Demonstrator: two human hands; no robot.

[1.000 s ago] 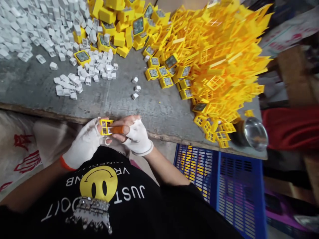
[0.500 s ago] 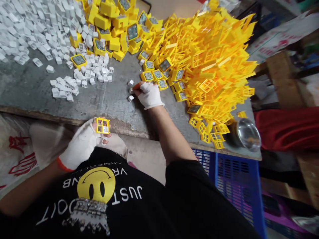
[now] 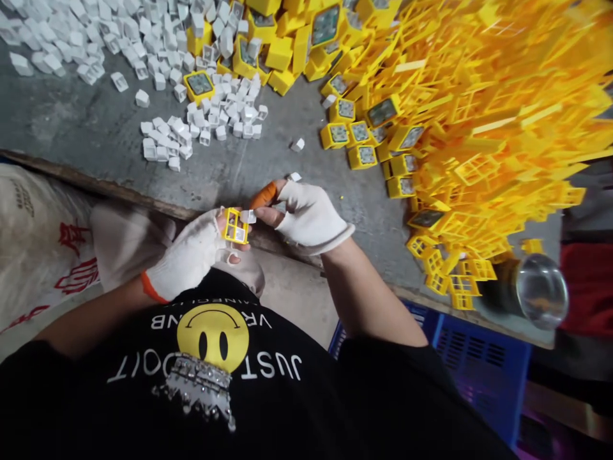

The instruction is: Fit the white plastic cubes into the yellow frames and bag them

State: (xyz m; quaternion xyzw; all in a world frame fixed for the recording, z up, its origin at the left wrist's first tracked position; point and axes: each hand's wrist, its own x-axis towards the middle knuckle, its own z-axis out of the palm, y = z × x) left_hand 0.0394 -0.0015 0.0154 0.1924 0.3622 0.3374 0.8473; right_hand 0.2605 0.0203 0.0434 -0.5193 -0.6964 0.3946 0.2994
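My left hand [image 3: 196, 246], in a white glove with bare fingertips, grips a yellow four-window frame [image 3: 230, 227] at the table's front edge. One white cap [image 3: 240, 234] sits in a lower opening of the frame. My right hand [image 3: 301, 214], gloved in white with an orange cover on one finger, pinches a second white cap [image 3: 251, 216] right beside the frame's upper corner. Whether this cap touches the frame I cannot tell. Just behind my right hand lies a loose white cap [image 3: 294, 177], and another white cap [image 3: 300, 145] is farther back.
White caps [image 3: 163, 144] lie heaped at the left of the grey table [image 3: 282, 108]. Yellow housings [image 3: 363, 156] with grey-green faces stand at the back middle. Yellow frames [image 3: 507, 140] pile high on the right, near a clear round container [image 3: 541, 291]. Below is a blue crate [image 3: 479, 358].
My right hand has come from the loose caps on the table toward my left hand, bringing one white cap to the frame. The camera view has shifted, moving the table's contents across the picture.
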